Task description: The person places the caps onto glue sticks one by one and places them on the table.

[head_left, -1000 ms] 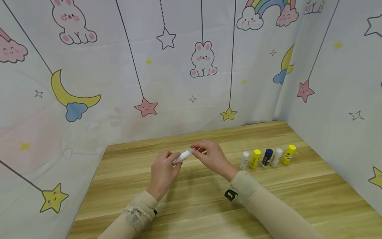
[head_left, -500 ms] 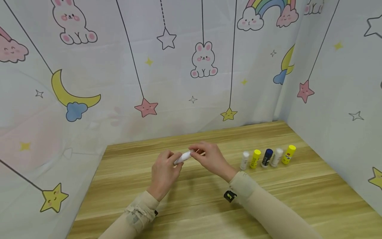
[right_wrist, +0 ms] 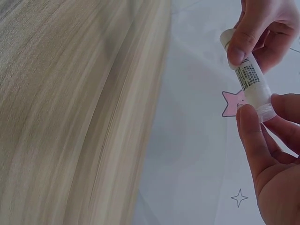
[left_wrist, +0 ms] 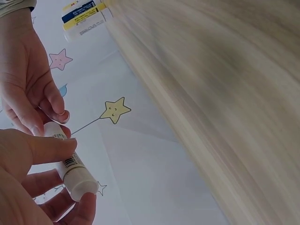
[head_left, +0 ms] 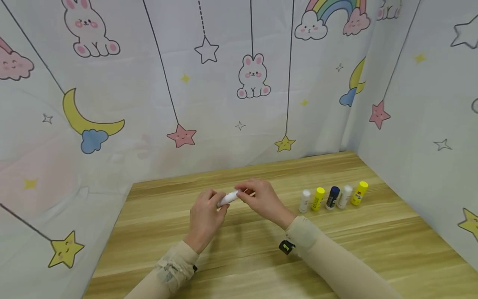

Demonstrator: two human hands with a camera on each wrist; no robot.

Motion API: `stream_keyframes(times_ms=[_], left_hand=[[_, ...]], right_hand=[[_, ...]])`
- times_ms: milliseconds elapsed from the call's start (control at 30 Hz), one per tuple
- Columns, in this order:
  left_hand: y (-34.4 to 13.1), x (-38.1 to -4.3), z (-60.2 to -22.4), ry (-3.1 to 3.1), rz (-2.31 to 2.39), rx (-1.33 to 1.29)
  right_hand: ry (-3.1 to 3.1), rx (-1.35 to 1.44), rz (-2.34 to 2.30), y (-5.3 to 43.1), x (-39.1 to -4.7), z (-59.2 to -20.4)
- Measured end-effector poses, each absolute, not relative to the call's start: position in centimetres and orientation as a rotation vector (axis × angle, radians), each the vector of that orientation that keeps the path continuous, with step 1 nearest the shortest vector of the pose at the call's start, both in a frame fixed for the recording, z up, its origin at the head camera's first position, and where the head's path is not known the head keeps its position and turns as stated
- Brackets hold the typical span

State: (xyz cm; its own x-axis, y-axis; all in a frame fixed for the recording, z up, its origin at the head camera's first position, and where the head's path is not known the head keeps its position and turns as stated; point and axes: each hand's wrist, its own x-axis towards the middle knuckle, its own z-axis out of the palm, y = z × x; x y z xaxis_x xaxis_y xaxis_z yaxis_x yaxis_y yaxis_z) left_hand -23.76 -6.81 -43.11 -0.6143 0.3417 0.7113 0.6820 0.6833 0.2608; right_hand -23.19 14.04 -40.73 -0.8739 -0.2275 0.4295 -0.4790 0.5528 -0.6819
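A white glue stick [head_left: 228, 198] is held tilted above the table, between both hands. My left hand [head_left: 204, 214] grips its body, thumb lying along the printed side in the left wrist view. With thumb and fingers, my right hand [head_left: 262, 200] pinches the translucent ribbed cap [right_wrist: 267, 113] at the other end. In the right wrist view the cap meets the body; fingertips hide part of it. The glue stick's label [right_wrist: 249, 76] carries small dark print. A barcode shows in the left wrist view.
Several glue sticks stand upright in a row on the right of the wooden table [head_left: 239, 257]: white [head_left: 305, 201], yellow [head_left: 318, 199], navy [head_left: 332, 197], white [head_left: 345, 197] and yellow [head_left: 359, 193]. A patterned curtain [head_left: 209, 95] hangs behind the table and along its sides.
A second ago the translucent cap stood slightly off the glue stick's white body. My right hand has shifted a little left and down, bringing the two together. My left hand has hardly moved.
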Motion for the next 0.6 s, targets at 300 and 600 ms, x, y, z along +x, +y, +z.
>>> stream_keyframes(times_ms=[300, 600], left_hand=[[-7.00, -23.46, -42.71, -2.248, -0.664, -0.792], [-6.81, -22.82, -42.14, -2.201, -0.596, -0.800]], right_hand=[[-2.507, 0.547, 1.272, 13.49, -23.21, -40.64], [-2.475, 0.564, 1.256, 12.98, -22.90, -40.49]])
